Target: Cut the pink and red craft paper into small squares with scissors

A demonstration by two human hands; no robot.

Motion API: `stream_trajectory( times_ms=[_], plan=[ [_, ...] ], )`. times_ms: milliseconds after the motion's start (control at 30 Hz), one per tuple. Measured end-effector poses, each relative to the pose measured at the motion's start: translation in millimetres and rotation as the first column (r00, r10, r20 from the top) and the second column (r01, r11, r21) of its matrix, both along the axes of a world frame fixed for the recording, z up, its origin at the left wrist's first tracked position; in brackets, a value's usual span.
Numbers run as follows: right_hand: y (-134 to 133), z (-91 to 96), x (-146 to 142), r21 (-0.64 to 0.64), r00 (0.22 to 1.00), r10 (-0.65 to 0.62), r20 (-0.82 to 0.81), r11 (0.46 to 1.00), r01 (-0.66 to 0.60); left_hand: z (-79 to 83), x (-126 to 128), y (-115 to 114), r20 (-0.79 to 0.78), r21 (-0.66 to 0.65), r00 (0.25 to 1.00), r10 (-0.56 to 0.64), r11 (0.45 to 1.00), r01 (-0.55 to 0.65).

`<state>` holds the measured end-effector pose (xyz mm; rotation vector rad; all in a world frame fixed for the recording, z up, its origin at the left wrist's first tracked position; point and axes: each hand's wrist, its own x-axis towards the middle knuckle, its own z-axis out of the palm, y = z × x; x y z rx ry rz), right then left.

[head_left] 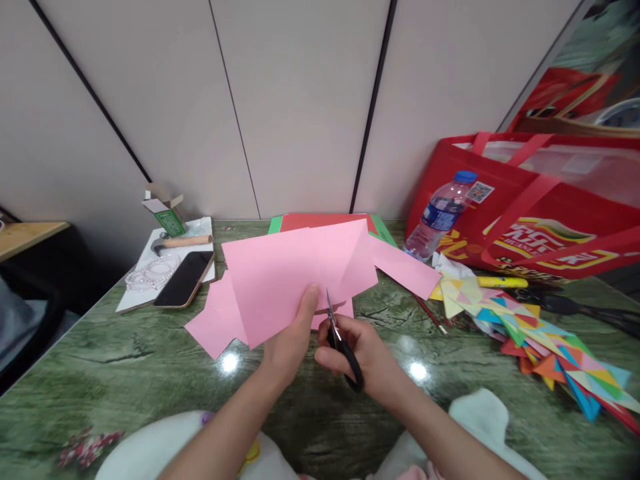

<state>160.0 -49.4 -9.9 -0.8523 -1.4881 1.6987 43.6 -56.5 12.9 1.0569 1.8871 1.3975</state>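
My left hand (291,341) grips a large sheet of pink paper (275,280) near its lower edge, thumb on top. The sheet is held up over the table, and a cut or fold line splits its right part from the rest. Black-handled scissors (351,363) are in my right hand (367,357), fingers in the loops. Their blades point up at the sheet's lower edge, right beside my left thumb. Below the sheet lies a pink offcut (216,317) to the left, and a pink strip (407,267) rests to the right.
On the green marbled table (150,373) are a phone (185,279), a hammer (185,243), beads (153,273) and a small green box (169,217) at left. At right stand a water bottle (440,217), a red bag (540,200) and colourful folded paper (545,340).
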Motion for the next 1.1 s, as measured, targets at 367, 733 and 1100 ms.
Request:
stream_trajectory(
  times_ms=[367,733,1100],
  plan=[
    [-0.2,-0.3,-1.5,-0.017,1.0,-0.022,0.013,1.0,0.022,2.8,0.8,-0.5,0.014,0.007,1.0,-0.026,1.0,0.026],
    [-0.8,0.2,-1.8,-0.025,0.999,-0.032,0.036,0.999,0.033,4.5,0.1,0.8,0.005,0.021,0.999,-0.046,0.999,0.046],
    [-1.7,-4.1,-3.1,-0.045,0.997,-0.047,0.055,0.998,0.049,5.1,1.5,-0.5,0.046,0.02,0.998,-0.048,0.999,0.048]
  ],
)
